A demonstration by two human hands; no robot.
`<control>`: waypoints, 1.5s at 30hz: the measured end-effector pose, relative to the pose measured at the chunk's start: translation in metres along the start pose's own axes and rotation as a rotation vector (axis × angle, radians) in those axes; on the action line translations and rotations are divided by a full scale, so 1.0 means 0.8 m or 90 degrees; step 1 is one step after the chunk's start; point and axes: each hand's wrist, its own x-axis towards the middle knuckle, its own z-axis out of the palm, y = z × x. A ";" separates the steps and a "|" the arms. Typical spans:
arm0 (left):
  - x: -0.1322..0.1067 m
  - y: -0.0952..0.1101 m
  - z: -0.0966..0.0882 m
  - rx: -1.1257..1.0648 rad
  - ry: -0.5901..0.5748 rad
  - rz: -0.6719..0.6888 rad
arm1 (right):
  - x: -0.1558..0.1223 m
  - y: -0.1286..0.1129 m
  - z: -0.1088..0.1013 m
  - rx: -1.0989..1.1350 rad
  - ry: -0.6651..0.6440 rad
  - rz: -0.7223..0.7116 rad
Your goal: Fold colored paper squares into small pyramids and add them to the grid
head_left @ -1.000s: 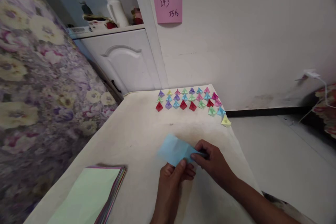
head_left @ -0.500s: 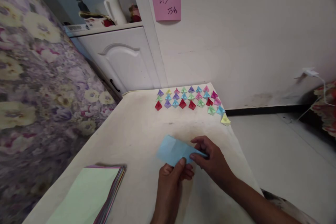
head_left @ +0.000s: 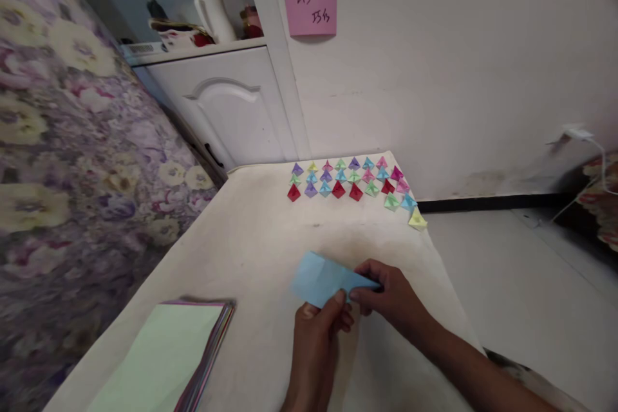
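A: What is held?
B: Left hand (head_left: pixel 316 331) and right hand (head_left: pixel 389 293) pinch a blue paper (head_left: pixel 316 277) over the table (head_left: pixel 251 238), right end tapered; folding appears partway.
A: What lies beyond?
B: Rows of small folded pieces (head_left: pixel 354 176), apparently finished, toward the far edge.

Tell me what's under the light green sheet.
Beneath the light green sheet, edges of colored sheets show along its right side. Their faces, and the table underneath, are covered.
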 end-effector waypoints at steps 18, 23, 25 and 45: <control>-0.004 -0.001 0.000 0.119 -0.006 -0.011 | 0.004 -0.013 -0.029 0.037 -0.106 0.056; -0.009 -0.005 0.009 0.142 -0.041 -0.027 | -0.001 -0.015 -0.023 -0.007 -0.139 0.087; -0.010 -0.002 0.009 0.153 -0.047 -0.019 | -0.002 -0.014 -0.023 -0.021 -0.130 0.090; -0.005 0.018 0.001 0.176 0.004 0.025 | 0.002 -0.004 -0.024 -0.043 -0.077 0.067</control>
